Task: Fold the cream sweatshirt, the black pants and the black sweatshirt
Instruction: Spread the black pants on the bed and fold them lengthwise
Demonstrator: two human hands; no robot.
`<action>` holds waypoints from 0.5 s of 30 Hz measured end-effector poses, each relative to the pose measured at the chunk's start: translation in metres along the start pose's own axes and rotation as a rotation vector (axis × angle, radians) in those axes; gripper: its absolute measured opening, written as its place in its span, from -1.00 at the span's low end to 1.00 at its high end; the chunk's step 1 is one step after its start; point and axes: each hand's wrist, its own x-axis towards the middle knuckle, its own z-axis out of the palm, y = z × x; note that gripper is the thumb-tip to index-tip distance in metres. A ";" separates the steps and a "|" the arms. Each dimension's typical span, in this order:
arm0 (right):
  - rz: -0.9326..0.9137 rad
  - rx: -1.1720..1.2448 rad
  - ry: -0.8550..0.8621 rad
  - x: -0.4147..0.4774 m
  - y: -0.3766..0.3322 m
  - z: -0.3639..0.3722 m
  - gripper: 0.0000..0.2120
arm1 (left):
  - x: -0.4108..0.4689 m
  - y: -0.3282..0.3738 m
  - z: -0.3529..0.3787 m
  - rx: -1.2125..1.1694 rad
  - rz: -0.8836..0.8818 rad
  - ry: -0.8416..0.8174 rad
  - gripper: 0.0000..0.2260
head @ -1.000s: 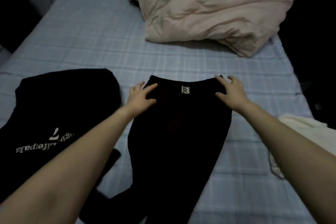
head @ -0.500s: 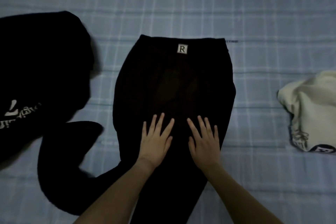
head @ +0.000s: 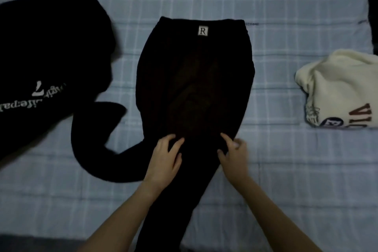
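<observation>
L hand (head: 163, 158); R hand (head: 234, 156); gripping pants (head: 194, 80)

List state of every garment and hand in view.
black pants: spread flat, unfolded, waistband on the far side.
black sweatshirt: unfolded, left of the pants, sleeve reaching them.
cream sweatshirt: folded, right of the pants, apart.
left hand: on the pants, fingers bent; grip unclear.
right hand: seems to pinch pants fabric; blurred.

The black pants (head: 194, 80) lie flat mid-bed (head: 276, 170), waistband with its white "R" label (head: 203, 31) toward the far edge. The left hand (head: 165, 157) rests on them with fingers bent, grip unclear. The right hand (head: 233, 153), blurred, pinches their right edge. The black sweatshirt (head: 47, 57) lies by the left edge and the cream sweatshirt (head: 337, 92) by the right.
</observation>
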 end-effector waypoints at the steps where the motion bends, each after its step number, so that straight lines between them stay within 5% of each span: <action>1: 0.073 0.159 -0.125 -0.025 0.003 0.004 -0.48 | -0.031 0.000 0.006 -0.040 -0.044 0.007 -0.57; 5: 0.177 0.531 -0.330 -0.084 -0.001 0.028 -0.35 | -0.092 0.002 0.023 -0.186 -0.265 0.047 -0.56; 12: 0.173 0.595 -0.320 -0.118 -0.017 0.050 -0.23 | -0.131 -0.007 0.045 -0.512 -0.612 -0.116 -0.45; 15: 0.127 0.612 -0.335 -0.126 -0.005 0.041 -0.29 | -0.139 -0.010 0.034 -0.476 -0.618 -0.251 -0.66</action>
